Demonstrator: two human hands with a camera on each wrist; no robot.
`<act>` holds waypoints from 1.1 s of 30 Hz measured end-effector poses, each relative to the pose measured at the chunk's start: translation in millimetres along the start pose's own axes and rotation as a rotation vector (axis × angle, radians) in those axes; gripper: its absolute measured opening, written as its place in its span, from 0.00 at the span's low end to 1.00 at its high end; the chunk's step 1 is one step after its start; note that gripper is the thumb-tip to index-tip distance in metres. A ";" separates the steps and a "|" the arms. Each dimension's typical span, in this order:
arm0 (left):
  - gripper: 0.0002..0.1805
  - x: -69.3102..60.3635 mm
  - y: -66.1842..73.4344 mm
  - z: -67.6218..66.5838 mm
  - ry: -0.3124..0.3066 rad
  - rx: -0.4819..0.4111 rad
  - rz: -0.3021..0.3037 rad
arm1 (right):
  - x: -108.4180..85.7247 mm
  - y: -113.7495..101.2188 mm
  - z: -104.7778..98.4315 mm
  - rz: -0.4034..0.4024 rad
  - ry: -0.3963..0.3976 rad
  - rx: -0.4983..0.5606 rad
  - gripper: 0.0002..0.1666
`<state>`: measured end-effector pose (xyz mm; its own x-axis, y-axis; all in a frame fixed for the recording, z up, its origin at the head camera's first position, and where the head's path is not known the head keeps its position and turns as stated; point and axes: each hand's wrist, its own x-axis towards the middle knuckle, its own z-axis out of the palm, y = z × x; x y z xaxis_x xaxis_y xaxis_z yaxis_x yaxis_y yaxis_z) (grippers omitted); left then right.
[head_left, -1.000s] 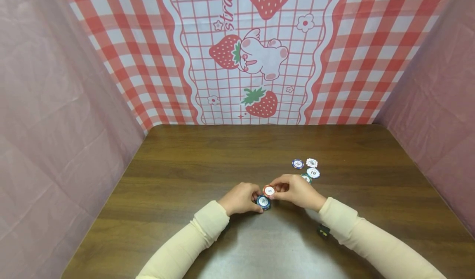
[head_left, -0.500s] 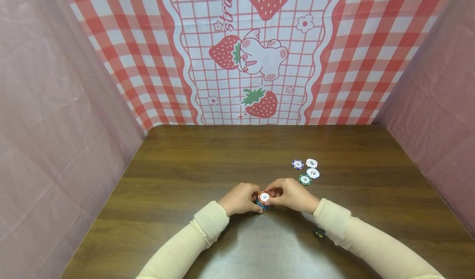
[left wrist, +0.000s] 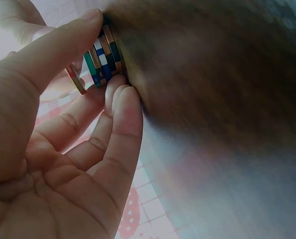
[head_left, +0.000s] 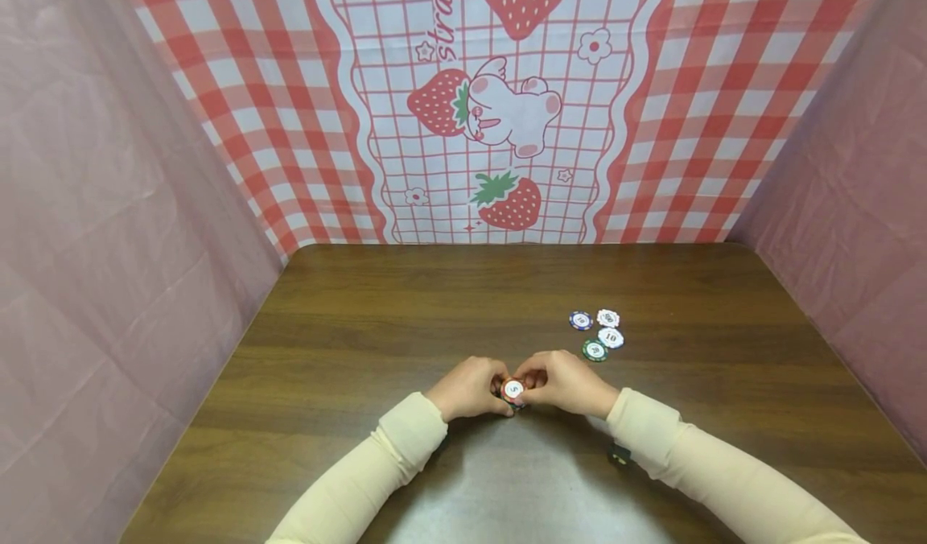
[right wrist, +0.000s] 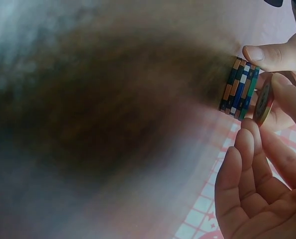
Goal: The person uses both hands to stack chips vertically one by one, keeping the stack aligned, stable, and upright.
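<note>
Stack (right wrist: 239,89): several chips piled up at the near middle of the table (head_left: 348,311); that part looks done.
Red chip (head_left: 512,390): right over the stack, tilted, a gap showing; not yet settled.
Right hand (head_left: 572,383): you're pinching the red chip by its right side.
Left hand (head_left: 471,387): your thumb and fingers clasp the stack from the left.
Loose chips: blue chip (head_left: 581,320), white pair (head_left: 611,338), green chip (head_left: 595,351), farther off and right; probably what's left.

Brown wood-grain table (head_left: 405,302) with a pale sheen, red-and-white strawberry-print cloth (head_left: 481,117) behind, pinkish drapes (head_left: 123,206) at both sides.
</note>
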<state>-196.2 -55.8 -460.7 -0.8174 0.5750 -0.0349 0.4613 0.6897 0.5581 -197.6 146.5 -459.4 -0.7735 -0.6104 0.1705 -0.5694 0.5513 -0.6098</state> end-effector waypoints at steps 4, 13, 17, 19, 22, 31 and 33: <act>0.15 0.0 0.1 -0.1 -0.003 0.001 -0.002 | 0.1 -0.5 0.8 0.001 -0.004 -0.006 0.09; 0.16 0.7 -0.6 0.4 -0.007 -0.006 -0.001 | 0.6 -0.1 1.2 -0.002 -0.014 -0.008 0.09; 0.15 0.8 -0.6 0.1 -0.007 -0.007 -0.002 | 1.0 0.4 1.5 -0.006 -0.014 -0.014 0.09; 0.16 0.9 -0.5 0.5 -0.007 -0.008 -0.002 | 1.3 0.3 1.5 -0.006 -0.013 -0.016 0.09; 0.16 0.9 -0.3 0.7 -0.007 -0.004 -0.003 | 1.9 -0.4 1.5 -0.003 -0.015 -0.022 0.09; 0.16 0.5 1.5 -0.5 -0.017 0.011 -0.018 | 2.8 -0.3 1.6 0.005 -0.027 -0.037 0.10; 0.16 0.4 1.8 -0.7 -0.018 0.013 -0.020 | 3.0 -0.4 1.5 0.005 -0.030 -0.045 0.10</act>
<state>-195.9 -54.6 -459.1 -0.8201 0.5689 -0.0608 0.4496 0.7066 0.5464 -199.3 143.6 -459.8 -0.7682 -0.6238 0.1440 -0.5779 0.5789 -0.5752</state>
